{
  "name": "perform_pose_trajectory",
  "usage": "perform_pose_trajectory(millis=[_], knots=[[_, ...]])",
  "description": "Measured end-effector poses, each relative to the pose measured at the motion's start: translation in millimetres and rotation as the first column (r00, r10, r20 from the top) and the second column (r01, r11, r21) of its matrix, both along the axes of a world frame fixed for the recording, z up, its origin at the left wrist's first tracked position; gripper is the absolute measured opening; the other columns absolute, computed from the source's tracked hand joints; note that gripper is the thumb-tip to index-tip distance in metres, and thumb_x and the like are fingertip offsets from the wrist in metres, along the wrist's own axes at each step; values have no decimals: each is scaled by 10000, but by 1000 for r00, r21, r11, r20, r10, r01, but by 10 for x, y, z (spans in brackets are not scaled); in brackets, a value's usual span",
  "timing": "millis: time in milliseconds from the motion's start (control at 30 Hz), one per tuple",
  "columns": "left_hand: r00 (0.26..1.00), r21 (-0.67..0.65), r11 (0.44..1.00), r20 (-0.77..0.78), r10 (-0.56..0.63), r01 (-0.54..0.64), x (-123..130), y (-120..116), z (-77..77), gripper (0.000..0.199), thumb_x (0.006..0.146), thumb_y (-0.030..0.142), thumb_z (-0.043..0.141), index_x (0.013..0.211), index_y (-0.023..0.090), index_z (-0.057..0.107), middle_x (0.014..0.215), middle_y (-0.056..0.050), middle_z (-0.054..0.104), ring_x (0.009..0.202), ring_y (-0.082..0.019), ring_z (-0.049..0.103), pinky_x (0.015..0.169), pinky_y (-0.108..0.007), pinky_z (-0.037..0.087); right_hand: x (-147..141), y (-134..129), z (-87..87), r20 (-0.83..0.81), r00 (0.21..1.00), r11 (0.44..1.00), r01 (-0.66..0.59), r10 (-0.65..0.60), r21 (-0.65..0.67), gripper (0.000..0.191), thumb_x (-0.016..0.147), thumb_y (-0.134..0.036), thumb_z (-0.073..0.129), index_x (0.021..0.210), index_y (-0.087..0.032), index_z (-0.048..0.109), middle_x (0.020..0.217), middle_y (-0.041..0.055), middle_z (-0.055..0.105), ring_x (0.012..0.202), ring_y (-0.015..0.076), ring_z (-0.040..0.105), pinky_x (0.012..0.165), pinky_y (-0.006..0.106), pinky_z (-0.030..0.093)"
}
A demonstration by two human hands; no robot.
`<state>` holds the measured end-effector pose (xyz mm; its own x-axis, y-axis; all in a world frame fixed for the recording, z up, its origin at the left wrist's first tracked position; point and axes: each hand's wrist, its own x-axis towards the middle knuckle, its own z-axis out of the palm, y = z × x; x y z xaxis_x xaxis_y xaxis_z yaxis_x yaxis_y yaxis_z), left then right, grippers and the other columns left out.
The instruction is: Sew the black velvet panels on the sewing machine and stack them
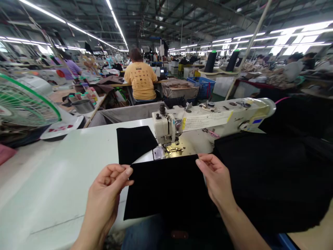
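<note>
A piece of black fabric (pixel 166 187) is stretched between my two hands in front of the sewing machine (pixel 203 118). My left hand (pixel 109 187) pinches its upper left corner between thumb and fingers. At the upper right corner, my right hand (pixel 214 173) pinches the same piece. Its top edge runs nearly straight, just short of the lit needle area (pixel 174 149). Behind my left hand, a second black fabric piece (pixel 134 140) lies on the white table left of the machine's head. The held piece's lower right part merges with dark cloth below.
A large heap of black fabric (pixel 270 173) covers the right side. The white tabletop (pixel 62 170) extends left, with a green-rimmed fan (pixel 28 104) and a metal pot (pixel 83 106) beyond. Thread cones (pixel 210 61) stand behind the machine. A person in a yellow shirt (pixel 142 78) sits ahead, facing away.
</note>
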<state>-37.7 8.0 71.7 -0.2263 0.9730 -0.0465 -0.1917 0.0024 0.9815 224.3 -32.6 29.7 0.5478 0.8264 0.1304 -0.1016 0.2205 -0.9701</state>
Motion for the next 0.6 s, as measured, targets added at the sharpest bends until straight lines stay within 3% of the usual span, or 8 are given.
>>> perform_pose_trajectory(millis=[300,500,600], knots=[[1000,-4,1000,-23,4,-4,-18,-14,39,422,478,351,981,677,173,653,765,16,649,657,-91,560,496,-108,538,-31,19,-24,-63,997,999,-43,43,1,238,762,-420,824,861,-220,741,928,33,747,883,180,686,884,335,535],[1000,-28,1000,-30,4,-5,-15,-39,1,414,475,331,971,690,167,656,772,15,665,685,-100,593,600,-162,593,-26,82,-72,-36,999,999,-39,39,-4,265,772,-435,804,860,-203,709,856,29,723,826,172,663,839,326,533],[995,9,1000,-100,-24,25,-69,-12,73,371,541,339,931,743,171,669,775,11,673,696,-116,614,636,-202,597,-13,96,-83,-3,998,998,-59,59,-9,254,767,-409,792,828,-203,655,808,14,687,777,162,635,772,301,524]])
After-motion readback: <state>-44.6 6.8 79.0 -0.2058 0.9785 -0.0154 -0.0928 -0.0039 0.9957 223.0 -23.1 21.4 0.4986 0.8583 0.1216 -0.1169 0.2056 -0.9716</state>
